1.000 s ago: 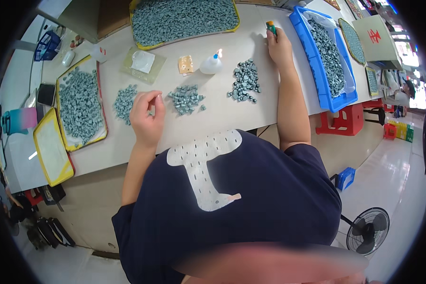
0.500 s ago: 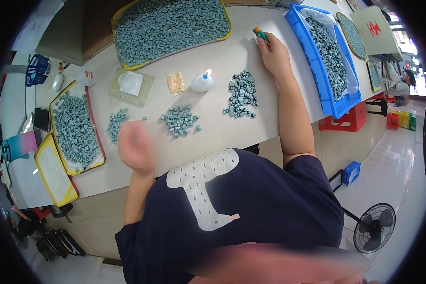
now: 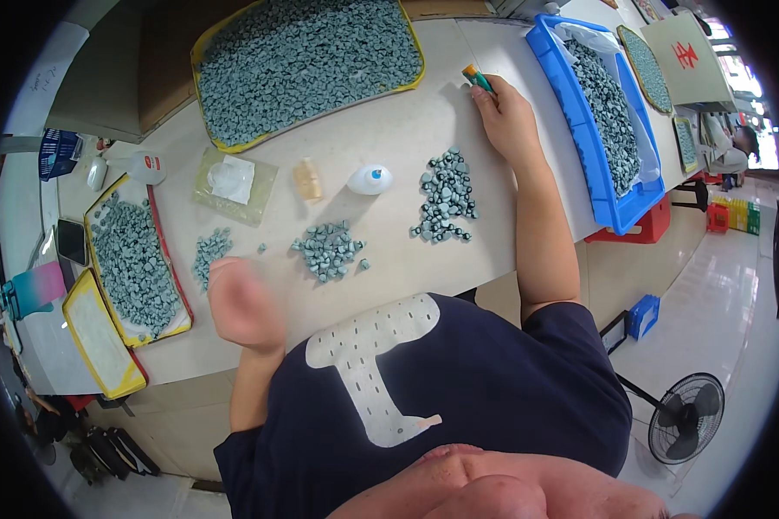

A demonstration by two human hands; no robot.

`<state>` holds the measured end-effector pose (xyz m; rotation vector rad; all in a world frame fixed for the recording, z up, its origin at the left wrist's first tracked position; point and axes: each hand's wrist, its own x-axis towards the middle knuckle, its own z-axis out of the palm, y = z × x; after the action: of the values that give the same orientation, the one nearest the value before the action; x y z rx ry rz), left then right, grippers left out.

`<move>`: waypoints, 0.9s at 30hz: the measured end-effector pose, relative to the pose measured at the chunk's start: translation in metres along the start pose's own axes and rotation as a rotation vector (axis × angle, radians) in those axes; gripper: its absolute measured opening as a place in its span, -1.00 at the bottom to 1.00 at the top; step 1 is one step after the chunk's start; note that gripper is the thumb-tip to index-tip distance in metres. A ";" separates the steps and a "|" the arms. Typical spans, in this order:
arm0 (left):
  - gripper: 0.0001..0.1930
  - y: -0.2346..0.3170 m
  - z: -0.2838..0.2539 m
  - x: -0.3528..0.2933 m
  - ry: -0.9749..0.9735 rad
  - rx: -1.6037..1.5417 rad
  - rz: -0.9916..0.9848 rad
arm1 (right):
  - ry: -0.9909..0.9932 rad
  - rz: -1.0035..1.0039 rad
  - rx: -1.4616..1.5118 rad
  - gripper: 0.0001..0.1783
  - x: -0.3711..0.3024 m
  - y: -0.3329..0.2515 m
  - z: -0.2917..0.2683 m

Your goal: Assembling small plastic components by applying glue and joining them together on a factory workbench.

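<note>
My right hand (image 3: 512, 121) is closed round a green lighter (image 3: 479, 80) with an orange top, above the table between the middle stone pile and a blue crate. Smeared by motion, my left hand (image 3: 246, 303) hovers at the near side of a small pile of grey-green stones (image 3: 213, 248); its fingers are not clear. A white squeeze bottle (image 3: 370, 180) with a blue tip stands between my hands, with no flame showing on it. Beside it is a tan patterned piece (image 3: 307, 179). Two more stone piles lie nearby, one in the middle (image 3: 327, 251) and one to the right (image 3: 446, 195).
Large yellow-rimmed trays of stones sit at the back (image 3: 307, 65) and left (image 3: 134, 259). The blue crate (image 3: 571, 112) of stones stands at right. A packet with white paper (image 3: 234, 183), a phone (image 3: 72, 241) and an empty yellow-edged tray (image 3: 102, 333) are on the left.
The flame at the bottle's tip has gone out of sight. The table appears lower in the picture, and my right hand still grips the lighter. My left hand stays by the small pile.
</note>
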<state>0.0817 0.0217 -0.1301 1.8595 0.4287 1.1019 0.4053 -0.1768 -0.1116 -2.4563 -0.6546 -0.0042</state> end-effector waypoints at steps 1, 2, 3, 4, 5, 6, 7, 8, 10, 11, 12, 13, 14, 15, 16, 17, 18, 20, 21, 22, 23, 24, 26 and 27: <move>-0.84 0.000 -0.002 0.000 0.005 -0.004 -0.006 | 0.007 -0.011 -0.004 -0.68 -0.001 -0.001 0.000; -0.84 0.001 -0.003 -0.001 0.005 -0.003 -0.007 | 0.005 -0.012 -0.003 -0.68 -0.002 -0.002 -0.001; -0.84 0.001 -0.005 -0.002 0.003 -0.001 -0.002 | 0.004 -0.008 -0.002 -0.68 -0.004 -0.002 -0.001; -0.84 0.002 -0.006 -0.003 0.000 0.001 0.003 | 0.003 -0.004 -0.001 -0.68 -0.006 -0.003 -0.002; -0.84 0.003 -0.009 -0.004 -0.003 0.004 0.007 | 0.002 0.000 0.001 -0.68 -0.009 -0.004 -0.003; -0.84 0.006 -0.010 -0.004 0.000 0.006 0.007 | 0.000 -0.003 0.001 -0.68 -0.011 -0.006 -0.004; -0.83 0.008 -0.012 -0.005 0.001 0.006 0.024 | 0.004 -0.002 0.016 -0.68 -0.013 -0.008 -0.006; -0.83 0.011 -0.014 -0.005 0.002 0.006 0.040 | 0.007 0.000 0.031 -0.68 -0.015 -0.011 -0.007; -0.83 0.016 -0.020 -0.008 0.005 0.010 0.053 | 0.005 -0.001 0.046 -0.67 -0.024 -0.017 -0.011; -0.84 0.018 -0.024 -0.010 0.019 0.008 0.035 | 0.007 -0.017 0.010 -0.67 -0.029 -0.022 -0.012; -0.85 0.020 -0.029 -0.012 0.033 0.008 0.015 | 0.008 -0.035 -0.026 -0.66 -0.034 -0.027 -0.013; -0.86 0.022 -0.034 -0.013 0.048 0.007 -0.004 | 0.009 -0.053 -0.062 -0.65 -0.039 -0.032 -0.013; -0.86 0.025 -0.040 -0.014 0.055 0.015 -0.006 | 0.002 -0.060 -0.059 -0.65 -0.045 -0.036 -0.013; -0.87 0.027 -0.046 -0.014 0.036 0.064 -0.003 | 0.024 -0.089 -0.099 -0.64 -0.050 -0.039 -0.013; -0.87 0.029 -0.052 -0.014 0.016 0.113 0.001 | 0.047 -0.118 -0.139 -0.63 -0.056 -0.040 -0.013; -0.88 0.032 -0.059 -0.016 -0.004 0.162 0.003 | 0.071 -0.147 -0.178 -0.63 -0.061 -0.041 -0.012; -0.88 0.036 -0.065 -0.016 0.004 0.168 0.004 | 0.068 -0.157 -0.175 -0.63 -0.066 -0.042 -0.012; -0.87 0.050 -0.075 -0.014 -0.061 0.308 -0.023 | 0.087 -0.162 -0.323 -0.61 -0.075 -0.043 -0.010; -0.87 0.055 -0.081 -0.014 -0.092 0.378 -0.037 | 0.097 -0.165 -0.398 -0.61 -0.081 -0.049 -0.011; -0.87 0.059 -0.087 -0.015 -0.083 0.383 -0.037 | 0.097 -0.175 -0.394 -0.61 -0.087 -0.055 -0.013; -0.85 0.063 -0.093 -0.015 -0.116 0.432 0.009 | 0.120 -0.162 -0.412 -0.61 -0.094 -0.061 -0.016; -0.84 0.067 -0.097 -0.016 -0.149 0.482 0.056 | 0.144 -0.149 -0.431 -0.61 -0.101 -0.067 -0.021; -0.82 0.077 -0.104 -0.014 -0.172 0.531 0.104 | 0.173 -0.145 -0.450 -0.60 -0.110 -0.074 -0.031; -0.82 0.083 -0.107 -0.011 -0.239 0.558 0.137 | 0.232 -0.179 -0.353 -0.61 -0.112 -0.075 -0.036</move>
<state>-0.0249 0.0266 -0.0463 2.5103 0.5098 0.8844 0.2776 -0.1941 -0.0580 -2.6618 -0.8230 -0.5063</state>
